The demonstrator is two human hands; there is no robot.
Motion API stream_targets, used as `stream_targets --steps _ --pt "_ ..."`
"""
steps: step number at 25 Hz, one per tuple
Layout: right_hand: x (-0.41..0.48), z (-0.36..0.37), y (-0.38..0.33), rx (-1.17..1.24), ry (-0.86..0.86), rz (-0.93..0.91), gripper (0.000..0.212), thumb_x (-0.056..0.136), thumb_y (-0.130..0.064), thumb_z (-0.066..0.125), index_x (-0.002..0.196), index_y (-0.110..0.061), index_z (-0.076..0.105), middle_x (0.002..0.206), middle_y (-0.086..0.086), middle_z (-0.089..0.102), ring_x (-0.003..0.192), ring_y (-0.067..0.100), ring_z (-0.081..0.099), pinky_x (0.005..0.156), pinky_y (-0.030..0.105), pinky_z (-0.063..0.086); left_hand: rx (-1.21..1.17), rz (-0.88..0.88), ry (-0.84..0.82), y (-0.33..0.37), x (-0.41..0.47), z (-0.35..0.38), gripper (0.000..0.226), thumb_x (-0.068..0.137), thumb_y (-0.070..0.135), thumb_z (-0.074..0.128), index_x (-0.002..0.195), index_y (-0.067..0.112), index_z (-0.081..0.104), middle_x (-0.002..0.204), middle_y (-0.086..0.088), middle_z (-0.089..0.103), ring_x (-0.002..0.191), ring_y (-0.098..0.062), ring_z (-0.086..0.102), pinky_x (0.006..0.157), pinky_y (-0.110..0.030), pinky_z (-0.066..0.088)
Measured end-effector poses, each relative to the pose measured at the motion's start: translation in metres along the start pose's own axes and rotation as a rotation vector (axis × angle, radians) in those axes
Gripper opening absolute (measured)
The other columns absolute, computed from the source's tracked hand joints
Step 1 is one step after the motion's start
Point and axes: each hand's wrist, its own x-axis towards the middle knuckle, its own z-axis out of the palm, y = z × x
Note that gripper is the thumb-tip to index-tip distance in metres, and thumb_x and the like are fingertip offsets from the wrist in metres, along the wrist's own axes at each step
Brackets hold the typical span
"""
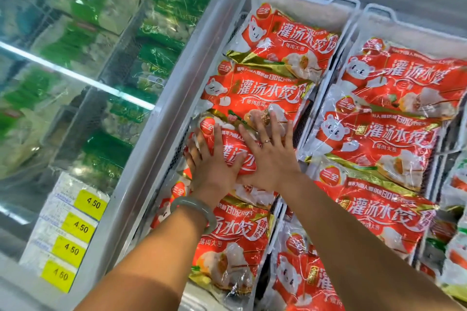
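Red bags of frozen dumplings lie overlapped in an open chest freezer. Both my hands press flat on one red bag (236, 156) in the left white wire basket (307, 11). My left hand (211, 165), with a pale green bangle on its wrist, lies on the bag's left part with fingers spread. My right hand (269, 153), with a ring on one finger, lies on its right part, fingertips reaching the bag above (255, 94). Another red bag (235, 242) lies below my wrists.
A second wire basket (394, 14) to the right holds more red bags (394, 134). The freezer's grey frame (177, 98) runs diagonally on the left. Beyond it a glass lid (63, 70) covers green bags. Yellow 4.50 price labels (80, 226) sit at lower left.
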Motion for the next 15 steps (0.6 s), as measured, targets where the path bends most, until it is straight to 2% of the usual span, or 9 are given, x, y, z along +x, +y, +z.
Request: stream_targets --steps 4,6,8,11,15 --pt "-0.002 -0.001 0.000 -0.005 -0.050 0.031 0.113 0.062 -0.092 0.029 0.147 -0.036 -0.020 0.155 0.002 -0.031 0.138 0.030 -0.038 0.111 0.059 -0.019 0.010 -0.010 -0.052 0.001 0.002 -0.003 0.089 0.082 0.076 0.031 0.144 0.042 -0.024 0.156 -0.007 -0.029 0.145 -0.034 -0.021 0.119 -0.053 -0.005" --pt "-0.019 -0.003 0.002 0.049 -0.013 0.087 0.106 0.072 -0.083 0.035 0.148 -0.033 -0.020 0.157 0.002 -0.027 0.142 0.025 -0.032 0.114 0.056 -0.016 0.019 -0.056 -0.094 0.006 0.001 -0.009 0.087 0.084 0.073 0.030 0.144 0.040 -0.024 0.156 -0.008 -0.029 0.145 -0.039 -0.018 0.118 -0.054 -0.005" --pt "-0.049 0.000 0.010 0.098 0.071 0.166 0.094 0.083 -0.071 0.038 0.149 -0.033 -0.017 0.158 0.001 -0.022 0.145 0.023 -0.024 0.116 0.052 -0.013 0.079 -0.022 -0.017 0.017 -0.008 -0.012 0.083 0.090 0.063 0.031 0.147 0.034 -0.022 0.157 -0.012 -0.024 0.145 -0.040 -0.015 0.119 -0.052 -0.005" --pt "-0.109 0.011 0.032 0.154 0.173 0.365 0.075 0.093 -0.062 0.028 0.150 -0.033 -0.010 0.158 0.000 -0.019 0.147 0.022 -0.017 0.117 0.047 -0.010 0.134 0.286 0.151 0.049 -0.031 -0.008 0.075 0.095 0.049 0.029 0.149 0.028 -0.019 0.157 -0.010 -0.025 0.145 -0.032 -0.022 0.120 -0.048 -0.010" --pt "-0.175 0.031 0.061 0.274 0.140 0.637 0.072 0.094 -0.059 0.017 0.151 -0.025 -0.011 0.159 0.001 -0.020 0.146 0.018 -0.020 0.121 0.042 -0.005 0.139 0.626 0.029 0.091 -0.067 0.019 0.069 0.097 0.042 0.026 0.150 0.026 -0.014 0.159 -0.003 -0.022 0.146 -0.026 -0.023 0.119 -0.044 -0.009"
